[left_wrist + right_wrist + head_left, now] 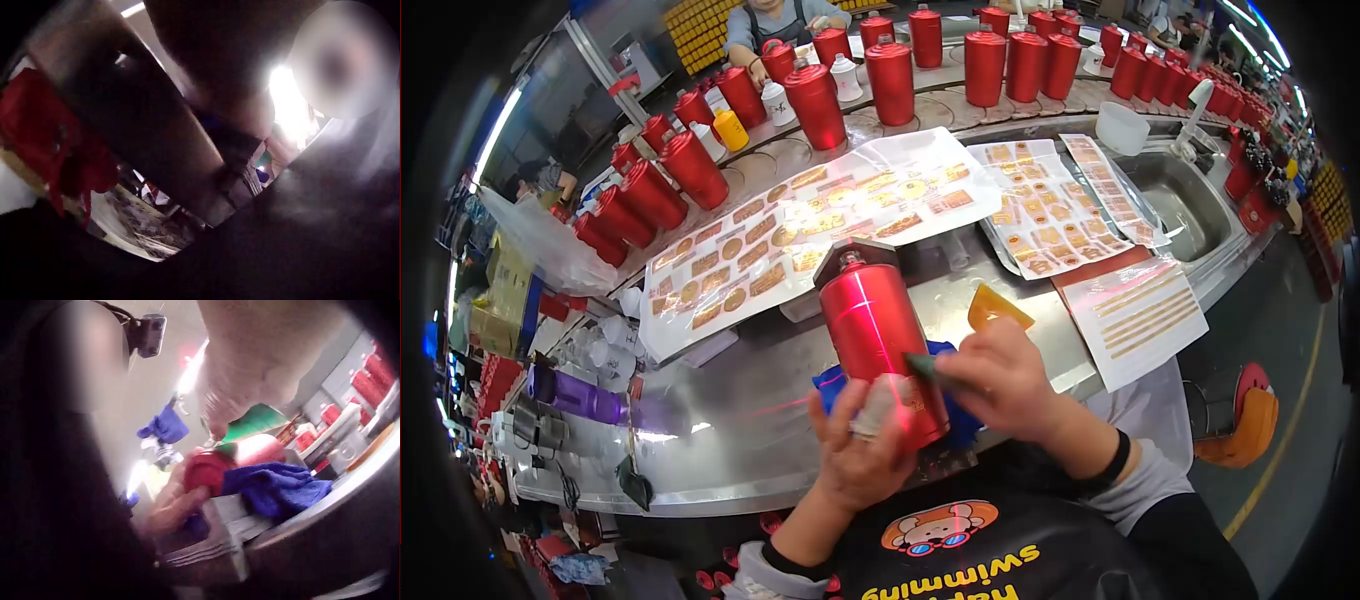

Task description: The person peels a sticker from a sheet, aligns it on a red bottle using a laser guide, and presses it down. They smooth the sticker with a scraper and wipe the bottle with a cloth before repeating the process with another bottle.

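A glossy red bottle (pixel 870 310) lies slanted across the metal worktop, its neck end against a dark angular holder (pixel 828 268). My left hand (pixel 855 450) grips the bottle near its base, with a whitish wrap on a finger. In the right wrist view, the left fingers curl round the bottle's red base (pixel 206 474). My right hand (pixel 1005 385) pinches a flat green scraper (pixel 256 422), whose edge meets the bottle's side. Under the bottle is a blue cloth (pixel 281 487). The left wrist view is dark and shows little of the work.
Sheets of gold stickers (pixel 750 250) spread behind the bottle, with another sticker sheet (pixel 1050 210) and a striped sheet (pixel 1135 320) rightward. An orange triangular scraper (pixel 1000 305) lies beyond the right hand. Red bottles (pixel 892 85) line a curved conveyor. A sink (pixel 1190 205) stands right, a purple bottle (pixel 575 393) left.
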### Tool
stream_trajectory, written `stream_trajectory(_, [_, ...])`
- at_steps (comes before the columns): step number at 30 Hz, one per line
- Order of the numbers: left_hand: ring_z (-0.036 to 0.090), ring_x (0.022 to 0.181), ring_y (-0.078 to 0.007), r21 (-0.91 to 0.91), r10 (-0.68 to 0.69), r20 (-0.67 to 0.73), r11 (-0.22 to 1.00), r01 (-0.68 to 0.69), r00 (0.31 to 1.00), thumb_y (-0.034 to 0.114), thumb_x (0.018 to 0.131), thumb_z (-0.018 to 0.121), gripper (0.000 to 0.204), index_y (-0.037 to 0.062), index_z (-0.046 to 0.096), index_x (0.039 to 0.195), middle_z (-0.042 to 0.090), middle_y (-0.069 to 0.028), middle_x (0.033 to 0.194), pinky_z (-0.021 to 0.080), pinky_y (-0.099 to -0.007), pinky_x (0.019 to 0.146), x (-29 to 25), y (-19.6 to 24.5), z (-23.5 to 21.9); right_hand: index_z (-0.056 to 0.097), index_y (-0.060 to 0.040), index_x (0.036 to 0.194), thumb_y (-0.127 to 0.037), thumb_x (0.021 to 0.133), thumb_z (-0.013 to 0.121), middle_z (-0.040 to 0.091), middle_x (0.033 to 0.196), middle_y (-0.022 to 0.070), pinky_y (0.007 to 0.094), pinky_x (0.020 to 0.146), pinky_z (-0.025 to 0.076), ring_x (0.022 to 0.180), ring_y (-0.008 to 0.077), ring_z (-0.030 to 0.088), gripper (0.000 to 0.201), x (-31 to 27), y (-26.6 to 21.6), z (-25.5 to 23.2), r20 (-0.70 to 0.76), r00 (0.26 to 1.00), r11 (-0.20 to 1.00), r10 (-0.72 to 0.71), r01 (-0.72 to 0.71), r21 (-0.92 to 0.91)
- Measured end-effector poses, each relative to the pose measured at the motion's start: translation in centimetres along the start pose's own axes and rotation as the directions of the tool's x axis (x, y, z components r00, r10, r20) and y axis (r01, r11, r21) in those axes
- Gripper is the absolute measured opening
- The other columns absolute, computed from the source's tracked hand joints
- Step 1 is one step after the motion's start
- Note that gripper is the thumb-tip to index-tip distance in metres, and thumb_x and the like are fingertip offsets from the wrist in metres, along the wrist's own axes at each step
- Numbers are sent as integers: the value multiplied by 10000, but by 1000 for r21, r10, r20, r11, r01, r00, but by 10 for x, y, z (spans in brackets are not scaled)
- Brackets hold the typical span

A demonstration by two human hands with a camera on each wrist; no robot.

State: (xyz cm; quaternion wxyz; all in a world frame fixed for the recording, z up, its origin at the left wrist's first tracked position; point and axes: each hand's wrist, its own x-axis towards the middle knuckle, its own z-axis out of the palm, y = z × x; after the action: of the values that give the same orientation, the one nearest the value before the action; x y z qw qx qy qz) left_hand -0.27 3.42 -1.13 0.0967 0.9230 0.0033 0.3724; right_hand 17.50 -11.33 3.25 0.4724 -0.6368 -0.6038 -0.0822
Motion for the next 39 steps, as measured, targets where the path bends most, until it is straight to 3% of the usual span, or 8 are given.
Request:
stream_trajectory(2, [433,1298,-411,-18,-200,-36,980,200,979,316,701,800,787,7,475,1348,496,-188,1377,105,-610,1140,-15,-5,0,667,-111,991,-54,636,732,539,831,9,345,664,390,753,172,553,365,0,-12,-5,92,970,973,-223,228,-45])
stream_trajectory(6, [432,1319,-392,31,-110,-51,993,112,993,325,723,794,789,-17,457,1348,532,-198,1334,100,-619,1136,-4,-2,-13,661,-65,982,-76,800,704,593,831,97,368,695,473,804,278,597,186,24,-4,-16,381,894,840,235,-384,384])
stream_trajectory(9, [439,1323,-388,32,-61,-52,998,63,997,312,731,792,759,-22,470,1331,568,-190,1293,103,-626,1133,5,3,-16,673,-97,981,-116,798,731,604,837,87,361,671,473,824,257,614,193,34,6,-11,51,997,973,-58,68,-222])
stream_trajectory(12, [434,1317,-418,14,-89,-40,996,90,995,345,777,752,838,-42,357,1406,483,-274,1350,117,-660,1117,-10,0,-7,664,-96,980,-127,802,740,602,835,83,346,647,457,788,242,604,196,27,-20,-17,431,900,947,-60,-85,309])
stream_trajectory(15, [436,1315,-414,38,-77,-71,996,80,994,301,802,726,708,-53,431,1340,506,-278,1322,138,-668,1111,-15,3,-4,652,-70,993,-112,814,731,596,837,94,334,639,453,767,227,603,201,28,14,-2,150,922,910,356,-379,166])
stream_trajectory(23, [480,1253,-395,49,46,-42,998,-43,998,112,789,657,478,-38,534,1225,541,-264,1259,154,-680,1105,-26,11,-7,650,-35,988,-74,807,727,546,803,76,307,630,418,705,208,532,200,12,16,5,21,916,884,401,-393,252])
stream_trajectory(29, [454,1229,-390,-119,-249,-88,964,238,965,142,761,702,624,1,459,1318,570,-197,1248,154,-645,1119,-23,16,-5,674,-81,1003,-60,704,751,556,855,49,371,679,433,757,255,552,310,13,-16,-7,242,946,976,-215,205,66])
stream_trajectory(39, [468,1208,-412,-23,-205,-37,979,205,978,375,782,751,812,-28,378,1380,542,-222,1278,137,-638,1123,-12,5,-12,684,-65,1009,-35,734,769,568,813,75,315,625,447,727,226,571,289,11,-10,-17,292,955,947,-52,-46,319])
